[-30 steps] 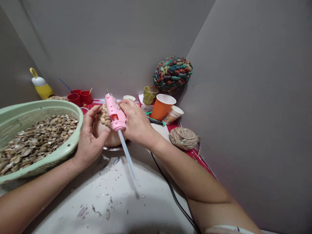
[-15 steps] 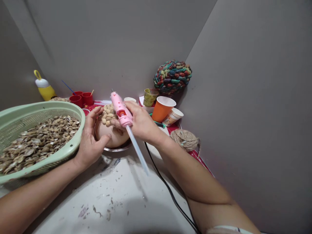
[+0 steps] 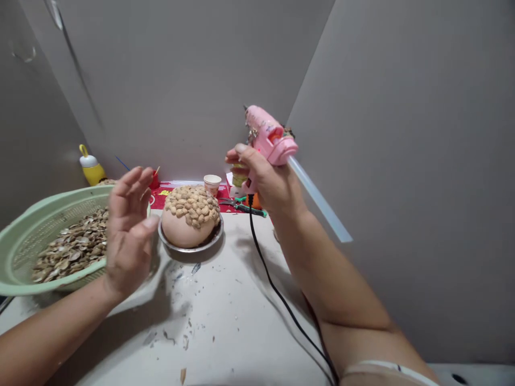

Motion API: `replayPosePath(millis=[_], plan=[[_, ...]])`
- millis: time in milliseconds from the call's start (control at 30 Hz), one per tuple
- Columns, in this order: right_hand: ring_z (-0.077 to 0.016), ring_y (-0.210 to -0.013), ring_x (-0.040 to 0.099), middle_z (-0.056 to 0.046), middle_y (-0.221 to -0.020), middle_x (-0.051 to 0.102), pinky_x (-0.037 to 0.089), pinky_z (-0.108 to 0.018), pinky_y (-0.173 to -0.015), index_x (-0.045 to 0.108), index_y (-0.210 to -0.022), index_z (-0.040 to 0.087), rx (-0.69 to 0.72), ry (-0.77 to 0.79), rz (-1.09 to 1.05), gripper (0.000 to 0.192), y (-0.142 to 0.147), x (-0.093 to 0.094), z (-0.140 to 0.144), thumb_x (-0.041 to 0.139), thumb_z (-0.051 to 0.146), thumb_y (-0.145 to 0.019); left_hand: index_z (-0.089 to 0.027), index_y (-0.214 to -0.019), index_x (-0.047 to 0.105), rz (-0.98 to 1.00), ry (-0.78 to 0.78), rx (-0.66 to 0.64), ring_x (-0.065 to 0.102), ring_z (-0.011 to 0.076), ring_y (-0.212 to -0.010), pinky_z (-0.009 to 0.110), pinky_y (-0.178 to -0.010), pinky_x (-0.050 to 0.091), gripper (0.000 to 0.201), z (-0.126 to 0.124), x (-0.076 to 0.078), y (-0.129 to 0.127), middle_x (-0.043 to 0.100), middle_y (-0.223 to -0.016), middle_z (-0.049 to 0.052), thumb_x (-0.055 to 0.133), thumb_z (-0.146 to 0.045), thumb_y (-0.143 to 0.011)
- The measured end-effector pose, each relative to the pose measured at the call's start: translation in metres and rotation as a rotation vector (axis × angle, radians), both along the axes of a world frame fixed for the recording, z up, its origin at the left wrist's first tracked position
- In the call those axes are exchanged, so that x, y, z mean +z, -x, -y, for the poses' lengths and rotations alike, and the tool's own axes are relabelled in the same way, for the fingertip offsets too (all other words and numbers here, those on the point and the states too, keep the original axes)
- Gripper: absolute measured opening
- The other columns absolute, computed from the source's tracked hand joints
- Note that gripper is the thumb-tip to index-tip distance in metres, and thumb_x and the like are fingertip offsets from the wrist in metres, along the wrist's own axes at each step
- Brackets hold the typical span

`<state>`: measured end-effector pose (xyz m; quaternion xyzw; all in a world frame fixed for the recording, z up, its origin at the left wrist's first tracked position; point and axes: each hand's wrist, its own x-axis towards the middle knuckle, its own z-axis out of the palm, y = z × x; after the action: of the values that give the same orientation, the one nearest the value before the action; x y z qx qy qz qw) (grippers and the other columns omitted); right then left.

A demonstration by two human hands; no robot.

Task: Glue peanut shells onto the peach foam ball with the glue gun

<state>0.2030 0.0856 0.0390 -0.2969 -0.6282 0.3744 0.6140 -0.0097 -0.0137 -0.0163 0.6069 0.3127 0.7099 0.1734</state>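
Observation:
A tan dome (image 3: 186, 228) partly covered on top with glued nut shells sits on a round metal plate (image 3: 191, 247) in the middle of the table. My right hand (image 3: 270, 181) holds a pink glue gun (image 3: 267, 137) raised above and to the right of the dome, with a clear glue stick (image 3: 317, 200) pointing out behind it. My left hand (image 3: 127, 230) hovers open to the left of the dome, in front of a green basket (image 3: 24, 236) full of shells (image 3: 70, 247), holding nothing.
The gun's black cord (image 3: 277, 292) runs across the white table toward me. A yellow bottle (image 3: 90, 167), a small paper cup (image 3: 211, 184), red cups and green-handled pliers (image 3: 247, 208) stand at the back. Grey walls close in behind and on the right.
My right hand lifted the glue gun up and to the right, away from the dome. My left hand let go of the dome and drew back to the left, open.

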Motion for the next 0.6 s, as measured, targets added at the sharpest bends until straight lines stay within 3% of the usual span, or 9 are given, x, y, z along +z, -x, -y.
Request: replayPosePath(millis=[133, 233, 333, 400, 500, 600], plan=[[-0.014, -0.086, 0.072, -0.001, -0.089, 0.07, 0.057, -0.025, -0.072, 0.065, -0.085, 0.018, -0.013, 0.015, -0.103, 0.02, -0.003, 0.026, 0.018, 0.069, 0.037, -0.092, -0.031, -0.107, 0.074, 0.129, -0.028, 0.034, 0.073, 0.0218, -0.108, 0.049, -0.106, 0.058, 0.014, 0.025, 0.035, 0.003, 0.078, -0.11, -0.003, 0.066, -0.03, -0.095], [-0.0126, -0.085, 0.073, 0.001, -0.088, 0.07, 0.057, -0.023, -0.07, 0.063, -0.088, 0.02, -0.012, 0.045, -0.154, 0.016, -0.009, 0.032, 0.037, 0.067, 0.034, -0.094, -0.029, -0.097, 0.075, 0.099, 0.044, 0.037, 0.075, 0.018, -0.088, 0.044, -0.088, 0.062, 0.01, 0.04, 0.036, 0.007, 0.078, -0.092, -0.004, 0.065, -0.031, -0.098], [-0.0127, -0.078, 0.073, 0.0, -0.085, 0.072, 0.057, -0.024, -0.068, 0.063, -0.085, 0.018, 0.054, 0.137, -0.188, 0.017, -0.011, 0.02, 0.057, 0.069, 0.033, -0.09, -0.025, -0.095, 0.077, -0.034, 0.127, 0.007, 0.073, 0.0163, -0.074, 0.036, -0.074, 0.062, 0.011, 0.05, 0.009, -0.001, 0.078, -0.082, -0.002, 0.071, -0.034, -0.094], [-0.014, -0.075, 0.073, -0.002, -0.083, 0.073, 0.058, -0.025, -0.066, 0.062, -0.082, 0.018, 0.116, 0.205, -0.172, 0.019, -0.009, 0.007, 0.066, 0.074, 0.033, -0.085, -0.02, -0.091, 0.076, -0.274, 0.228, -0.079, 0.071, 0.0168, -0.068, 0.032, -0.065, 0.059, 0.018, 0.052, -0.018, -0.013, 0.076, -0.076, 0.002, 0.067, -0.035, -0.096], [-0.0148, -0.07, 0.073, -0.002, -0.077, 0.073, 0.057, -0.025, -0.063, 0.062, -0.079, 0.018, 0.15, 0.307, -0.126, 0.022, -0.006, -0.013, 0.073, 0.077, 0.034, -0.082, -0.018, -0.083, 0.072, -0.51, 0.238, -0.231, 0.065, 0.0155, -0.06, 0.028, -0.057, 0.054, 0.024, 0.049, -0.057, -0.033, 0.073, -0.07, 0.003, 0.062, -0.035, -0.097], [-0.0133, -0.062, 0.07, -0.001, -0.071, 0.071, 0.05, -0.021, -0.054, 0.062, -0.076, 0.018, 0.115, 0.374, -0.104, 0.024, -0.006, -0.027, 0.074, 0.078, 0.035, -0.079, -0.02, -0.075, 0.062, -0.639, 0.207, -0.312, 0.058, 0.0142, -0.057, 0.026, -0.056, 0.048, 0.029, 0.042, -0.081, -0.044, 0.063, -0.063, 0.0, 0.054, -0.034, -0.099]])
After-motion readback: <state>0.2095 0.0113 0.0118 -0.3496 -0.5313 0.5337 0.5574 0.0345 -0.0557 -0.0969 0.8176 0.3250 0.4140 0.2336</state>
